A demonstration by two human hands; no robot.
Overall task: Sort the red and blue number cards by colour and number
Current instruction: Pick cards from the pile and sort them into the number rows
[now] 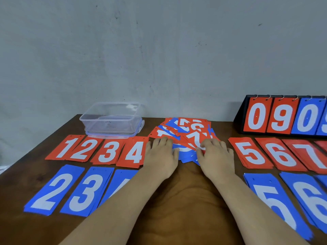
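A mixed heap of red and blue number cards (185, 131) lies at the table's middle back. My left hand (161, 154) rests on the heap's left side with fingers fairly straight. My right hand (215, 154) lies on its right side, fingertips and thumb touching a red card (194, 138); whether it pinches the card I cannot tell. Red piles 1 (65, 147), 2 (86, 149), 3 (108, 151), 4 (134, 152) run left, with red 5 (251, 152), 6 (281, 154), 7 (307, 152) on the right. Blue 2 (51, 190), 3 (86, 191), 5 (276, 206), 6 (311, 197) sit nearer.
A clear plastic box (111, 119) stands on its lid at the back left. A black flip scoreboard (283, 117) showing 0 9 0 stands at the back right. Another blue pile (123, 181) is partly hidden under my left forearm. A grey wall rises behind the wooden table (185, 200).
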